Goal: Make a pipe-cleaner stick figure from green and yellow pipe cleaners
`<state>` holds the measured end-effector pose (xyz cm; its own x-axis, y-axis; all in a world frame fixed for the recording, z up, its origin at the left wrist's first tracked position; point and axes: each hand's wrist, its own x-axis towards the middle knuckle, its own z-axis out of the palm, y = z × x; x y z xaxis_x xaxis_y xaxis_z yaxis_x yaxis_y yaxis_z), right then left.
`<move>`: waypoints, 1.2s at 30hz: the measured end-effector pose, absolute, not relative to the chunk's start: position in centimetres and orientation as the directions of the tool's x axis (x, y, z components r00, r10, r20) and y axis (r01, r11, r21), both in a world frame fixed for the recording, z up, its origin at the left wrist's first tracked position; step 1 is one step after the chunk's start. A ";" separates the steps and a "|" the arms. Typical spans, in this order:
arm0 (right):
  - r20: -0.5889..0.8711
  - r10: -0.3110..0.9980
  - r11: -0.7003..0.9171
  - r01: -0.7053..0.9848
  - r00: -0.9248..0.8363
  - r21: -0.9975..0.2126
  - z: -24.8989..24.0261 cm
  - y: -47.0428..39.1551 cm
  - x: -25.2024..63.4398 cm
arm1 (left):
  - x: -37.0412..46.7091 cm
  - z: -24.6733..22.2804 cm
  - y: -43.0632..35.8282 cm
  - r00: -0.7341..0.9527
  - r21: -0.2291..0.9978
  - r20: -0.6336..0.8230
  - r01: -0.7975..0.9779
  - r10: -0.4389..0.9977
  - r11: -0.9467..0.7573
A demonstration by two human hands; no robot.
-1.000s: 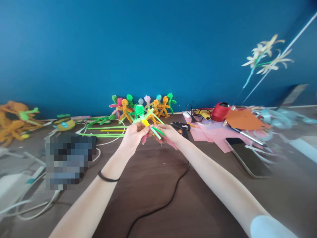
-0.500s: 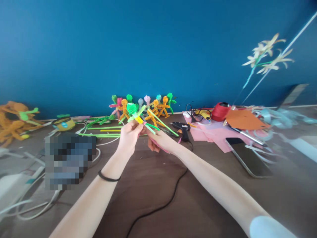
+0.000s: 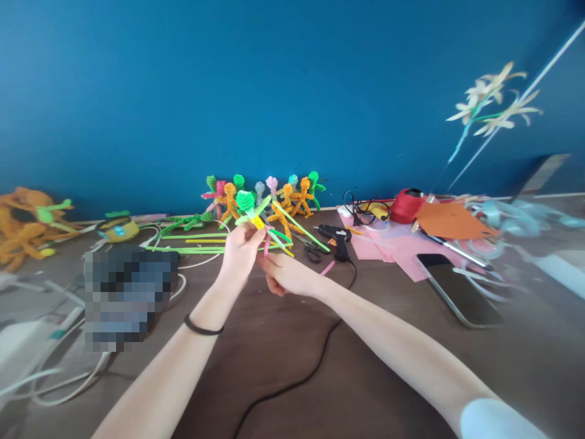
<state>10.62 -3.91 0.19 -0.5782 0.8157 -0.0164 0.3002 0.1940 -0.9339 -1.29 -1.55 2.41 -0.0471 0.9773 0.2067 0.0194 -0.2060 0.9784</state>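
Green-headed figure [image 3: 247, 205] held in the grip of the left hand [image 3: 238, 249], at the centre of the frame

Its yellow middle is narrowly pinched; whether the pink strip [image 3: 266, 245] below is held by the right hand [image 3: 292, 273] cannot be told. Similar figures [image 3: 272, 185] are lined up behind; scissors [image 3: 313, 252] and a glue gun [image 3: 340, 238] are laid on the counter [image 3: 292, 347], right of centre

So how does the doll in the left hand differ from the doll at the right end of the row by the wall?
The held doll mixes green, yellow and pink; the row doll looks green all over. The left hand grips the held doll, while the row doll stands by the wall. Both have green heads.
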 end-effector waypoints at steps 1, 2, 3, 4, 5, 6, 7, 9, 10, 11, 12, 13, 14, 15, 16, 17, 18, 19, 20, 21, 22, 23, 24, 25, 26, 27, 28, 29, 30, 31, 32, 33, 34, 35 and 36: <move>-0.010 0.817 0.236 0.349 -0.577 -0.907 0.5 -4.0 10.6 | -1.2 2.4 -1.5 -0.051 0.975 0.215 0.066 0.975 -0.211; -0.005 0.815 0.276 0.396 -0.579 -0.876 0.9 -4.2 10.7 | -1.2 2.3 -1.6 -0.054 0.969 0.225 0.121 0.973 -0.218; -0.002 0.813 0.316 0.445 -0.582 -0.838 1.3 -4.3 10.7 | -1.2 2.3 -1.6 -0.057 0.957 0.239 0.182 0.969 -0.225; 0.006 0.816 0.358 0.497 -0.578 -0.790 1.7 -4.4 10.7 | -1.2 2.3 -1.6 -0.058 0.941 0.253 0.246 0.966 -0.232; 0.016 0.821 0.397 0.551 -0.570 -0.734 2.1 -4.5 10.8 | -1.1 2.2 -1.7 -0.055 0.922 0.266 0.307 0.962 -0.237; 0.027 0.829 0.429 0.605 -0.558 -0.671 2.4 -4.7 10.9 | -1.2 2.2 -1.7 -0.045 0.900 0.277 0.361 0.960 -0.243; 0.034 0.836 0.451 0.652 -0.547 -0.610 2.7 -4.7 11.0 | -1.2 2.2 -1.7 -0.025 0.879 0.285 0.405 0.958 -0.251; 0.039 0.845 0.472 0.710 -0.533 -0.523 3.2 -4.8 11.3 | -1.4 2.2 -1.7 0.020 0.845 0.286 0.465 0.958 -0.262; 0.043 0.846 0.479 0.721 -0.531 -0.500 3.5 -4.8 11.5 | -1.5 2.2 -1.7 0.034 0.833 0.287 0.485 0.957 -0.267; 0.056 0.848 0.482 0.724 -0.527 -0.494 3.7 -4.7 11.8 | -1.6 2.2 -1.6 0.042 0.822 0.293 0.500 0.955 -0.274; 0.077 0.854 0.480 0.720 -0.515 -0.501 3.9 -4.6 12.1 | -1.8 2.3 -1.5 0.042 0.811 0.304 0.513 0.952 -0.282; 0.104 0.859 0.477 0.709 -0.501 -0.520 4.1 -4.5 12.4 | -1.9 2.3 -1.4 0.037 0.801 0.319 0.523 0.947 -0.290; 0.127 0.868 0.465 0.694 -0.481 -0.549 4.3 -4.3 12.8 | -2.0 2.4 -1.3 0.031 0.795 0.331 0.529 0.943 -0.297; 0.147 0.875 0.453 0.674 -0.461 -0.583 4.4 -4.0 13.2 | -2.1 2.5 -1.2 0.031 0.794 0.336 0.529 0.941 -0.300; 0.167 0.883 0.442 0.657 -0.439 -0.610 4.5 -3.8 13.6 | -2.1 2.6 -1.2 0.033 0.798 0.332 0.523 0.943 -0.299; 0.187 0.890 0.432 0.640 -0.415 -0.636 4.5 -3.5 14.0 | -2.1 2.7 -1.2 0.040 0.807 0.319 0.512 0.947 -0.294; 0.213 0.899 0.421 0.624 -0.382 -0.659 4.4 -3.2 14.4 | -2.1 2.9 -1.2 0.051 0.822 0.299 0.493 0.953 -0.284; 0.242 0.903 0.419 0.601 -0.356 -0.681 4.3 -2.8 14.7 | -2.1 3.0 -1.3 0.065 0.838 0.279 0.471 0.958 -0.276; 0.265 0.903 0.421 0.577 -0.338 -0.700 4.2 -2.5 15.0 | -2.0 3.2 -1.3 0.079 0.851 0.263 0.451 0.962 -0.270; 0.274 0.903 0.420 0.549 -0.330 -0.723 4.0 -2.2 15.3 | -2.0 3.3 -1.4 0.092 0.862 0.251 0.432 0.964 -0.266; 0.278 0.908 0.410 0.524 -0.315 -0.746 3.9 -2.0 15.5 | -1.9 3.5 -1.5 0.106 0.871 0.240 0.415 0.965 -0.262; 0.277 0.911 0.400 0.499 -0.304 -0.769 3.7 -1.8 15.6 | -1.9 3.7 -1.6 0.119 0.879 0.229 0.401 0.966 -0.258; 0.271 0.916 0.388 0.475 -0.297 -0.790 3.6 -1.6 15.7 | -1.9 3.8 -1.7 0.126 0.887 0.219 0.388 0.968 -0.251; 0.265 0.919 0.376 0.452 -0.291 -0.809 3.4 -1.4 15.8 | -1.9 4.0 -1.8 0.137 0.894 0.207 0.375 0.969 -0.245; 0.256 0.922 0.366 0.430 -0.291 -0.825 3.3 -1.2 15.8 | -1.9 4.1 -1.9 0.145 0.905 0.197 0.354 0.970 -0.237; 0.247 0.922 0.356 0.407 -0.298 -0.841 3.1 -1.1 15.8 | -1.9 4.1 -2.0 0.155 0.916 0.186 0.330 0.970 -0.229; 0.237 0.922 0.347 0.382 -0.307 -0.857 2.9 -0.9 15.8 | -1.9 4.2 -2.1 0.167 0.928 0.173 0.302 0.971 -0.217; 0.226 0.921 0.337 0.354 -0.318 -0.873 2.7 -0.8 15.8 | -1.9 4.2 -2.1 0.180 0.941 0.158 0.272 0.971 -0.203; 0.215 0.919 0.324 0.324 -0.330 -0.889 2.4 -0.6 15.8 | -1.9 4.2 -2.2 0.195 0.953 0.142 0.238 0.971 -0.187; 0.204 0.918 0.309 0.294 -0.340 -0.904 2.2 -0.5 15.8 | -1.9 4.2 -2.2 0.210 0.964 0.127 0.203 0.969 -0.170; 0.190 0.918 0.291 0.267 -0.348 -0.919 2.0 -0.4 15.8 | -1.8 4.2 -2.2 0.226 0.974 0.114 0.168 0.967 -0.154; 0.176 0.919 0.271 0.244 -0.352 -0.931 1.9 -0.3 15.8 | -1.8 4.2 -2.2 0.239 0.981 0.104 0.136 0.965 -0.140; 0.161 0.922 0.250 0.223 -0.353 -0.942 1.8 -0.3 15.8 | -1.8 4.2 -2.3 0.249 0.985 0.096 0.113 0.964 -0.128; 0.150 0.925 0.232 0.207 -0.350 -0.950 1.8 -0.3 15.8 | -1.7 4.1 -2.3 0.252 0.988 0.091 0.101 0.963 -0.119; 0.148 0.928 0.225 0.198 -0.343 -0.954 1.9 -0.4 15.8 | -1.7 4.2 -2.3 0.250 0.988 0.085 0.104 0.965 -0.114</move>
